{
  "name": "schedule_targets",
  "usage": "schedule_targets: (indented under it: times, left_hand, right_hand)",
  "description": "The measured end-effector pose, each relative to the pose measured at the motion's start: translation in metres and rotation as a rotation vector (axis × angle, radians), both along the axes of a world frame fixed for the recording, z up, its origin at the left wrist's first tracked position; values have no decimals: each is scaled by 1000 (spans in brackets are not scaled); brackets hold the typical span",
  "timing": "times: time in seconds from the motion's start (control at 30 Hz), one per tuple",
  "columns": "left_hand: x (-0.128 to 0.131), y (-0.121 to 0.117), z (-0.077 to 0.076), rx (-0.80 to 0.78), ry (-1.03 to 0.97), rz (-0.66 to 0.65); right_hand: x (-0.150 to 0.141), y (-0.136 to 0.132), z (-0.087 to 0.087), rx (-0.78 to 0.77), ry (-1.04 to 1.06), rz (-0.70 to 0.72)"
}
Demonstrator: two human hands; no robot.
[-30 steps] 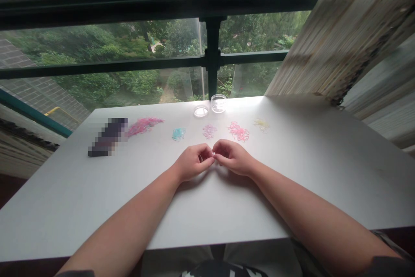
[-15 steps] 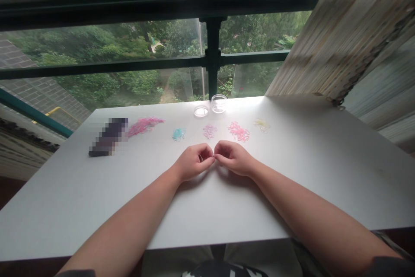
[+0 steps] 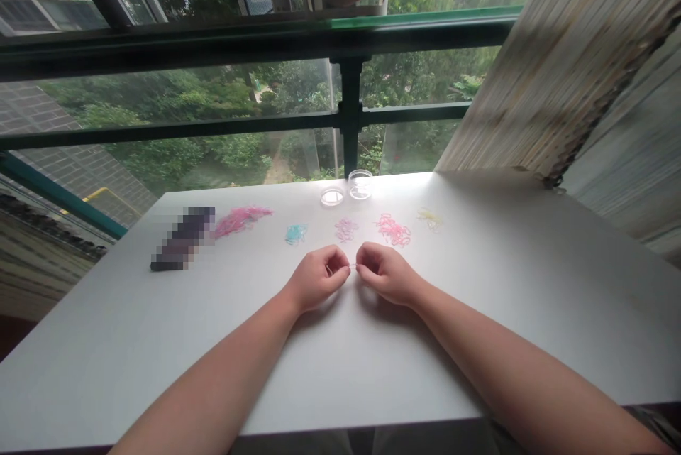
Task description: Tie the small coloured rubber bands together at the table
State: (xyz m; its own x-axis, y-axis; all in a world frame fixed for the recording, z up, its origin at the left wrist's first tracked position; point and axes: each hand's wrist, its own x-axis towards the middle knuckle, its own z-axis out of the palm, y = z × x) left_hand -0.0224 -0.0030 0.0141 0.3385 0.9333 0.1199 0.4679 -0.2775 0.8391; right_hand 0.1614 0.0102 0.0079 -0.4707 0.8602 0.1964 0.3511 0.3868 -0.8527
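My left hand (image 3: 322, 275) and my right hand (image 3: 387, 273) face each other just above the table, thumb and forefinger pinched on each. Between the fingertips runs a thin, pale elastic band (image 3: 352, 265), gripped at both ends. Just beyond the hands lie loose piles of small elastic bands: a lilac pile (image 3: 347, 229), a pink pile (image 3: 394, 229), a turquoise pile (image 3: 296, 233) and a pale yellow pile (image 3: 428, 218). Farther left spreads a bigger mixed pink pile (image 3: 242, 221). Most of the held band is hidden by my fingers.
At the far edge of the white table (image 3: 298, 384) stand a clear round container (image 3: 360, 187) and its flat clear lid (image 3: 332, 197). A dark pixelated object (image 3: 184, 238) lies at the left. Behind the table are a green window rail (image 3: 239, 43) and a striped curtain (image 3: 494, 100).
My fingertips have drawn slightly apart, and the thin band now shows stretched between them. The view has tilted up, so everything sits lower in the picture. The piles have stayed put.
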Motion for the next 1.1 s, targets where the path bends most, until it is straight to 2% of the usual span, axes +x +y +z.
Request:
schedule_targets:
  times: [0.43,0.8,1.1]
  left_hand:
    - [0,3,0,-12,-46,22]
    - [-2,7,-5,-82,-129,60]
    - [-1,7,-6,-62,-99,76]
  right_hand:
    - [0,2,-1,1,2,29]
    - [0,7,-5,5,31,31]
    - [1,11,-4,40,-7,19]
